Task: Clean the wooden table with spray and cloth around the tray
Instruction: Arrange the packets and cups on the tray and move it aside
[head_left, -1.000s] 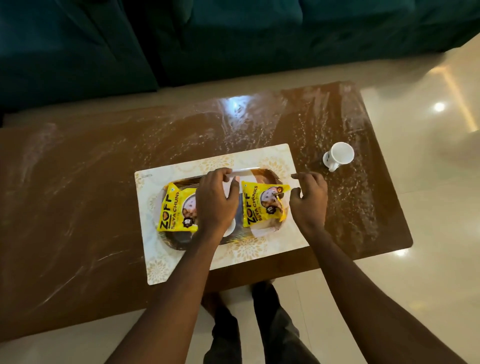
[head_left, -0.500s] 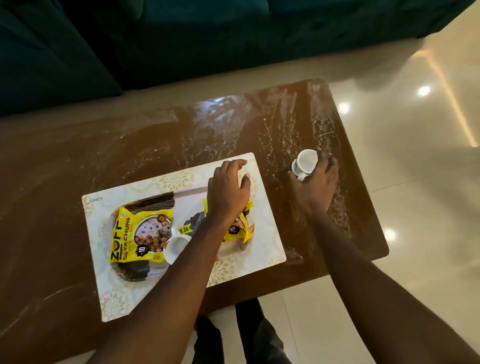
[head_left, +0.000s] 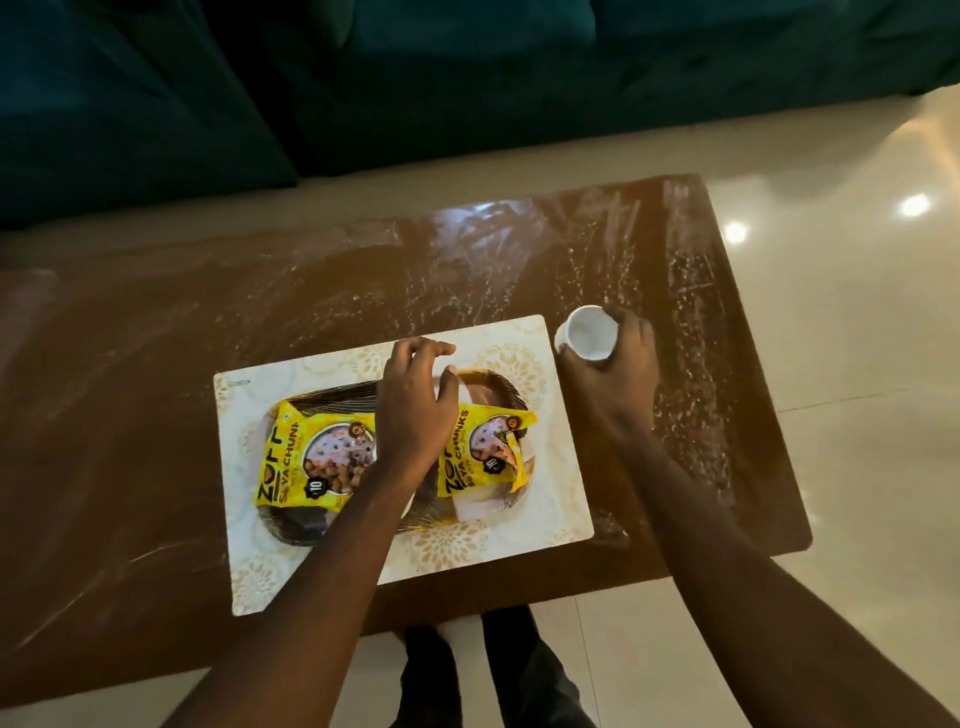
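Note:
The brown wooden table (head_left: 156, 415) shows whitish smear streaks, mostly on its right half. A pale patterned placemat (head_left: 561, 467) lies on it and carries a dark oval tray (head_left: 493, 379). In the tray lie two yellow snack packets, one on the left (head_left: 306, 452) and one on the right (head_left: 483, 452). My left hand (head_left: 415, 405) rests over the tray between the packets, fingers loosely bent, with nothing clearly in it. My right hand (head_left: 618, 374) grips a white cup (head_left: 589, 332), tilted, just off the placemat's far right corner. No spray bottle or cloth is in view.
A dark teal sofa (head_left: 415, 78) runs along the far side of the table. Glossy cream floor tiles (head_left: 857, 415) lie to the right. My legs (head_left: 493, 675) stand at the table's near edge, below the placemat.
My right hand went from the tray's edge to the white cup, closed on it and brought it next to the placemat. My left hand stayed over the tray. The camera view shifted.

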